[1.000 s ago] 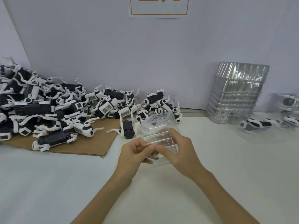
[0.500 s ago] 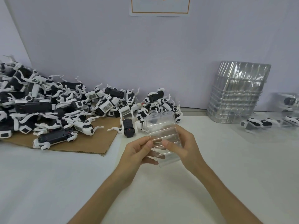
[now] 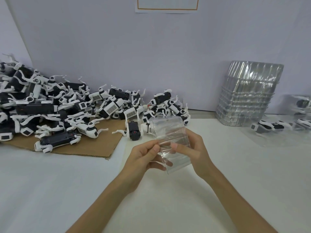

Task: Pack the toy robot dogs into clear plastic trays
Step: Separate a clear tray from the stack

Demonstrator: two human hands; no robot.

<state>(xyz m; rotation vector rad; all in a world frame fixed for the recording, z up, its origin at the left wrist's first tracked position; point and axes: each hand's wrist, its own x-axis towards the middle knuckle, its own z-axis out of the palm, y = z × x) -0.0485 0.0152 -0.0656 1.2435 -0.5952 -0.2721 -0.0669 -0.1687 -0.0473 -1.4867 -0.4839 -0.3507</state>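
Both hands hold one clear plastic tray [image 3: 170,132] upright above the white table, at the middle of the view. My left hand [image 3: 144,156] pinches its left edge between thumb and fingers. My right hand [image 3: 195,152] grips its right side, thumb on the front. The tray has nothing in it. A big heap of black-and-white toy robot dogs [image 3: 58,108] lies at the left, partly on a brown cardboard sheet [image 3: 87,148]. One loose dog [image 3: 133,130] lies just beyond the tray.
A tall stack of clear trays [image 3: 247,93] leans against the back wall at the right. Further right, packed dogs in clear trays [image 3: 269,127] lie on the table. A wall closes the back, with a paper sign [image 3: 166,5] high up.
The tray has been turned and lifted slightly, its top now tipping toward the dog heap. My hands shifted their grip a little along its edges.
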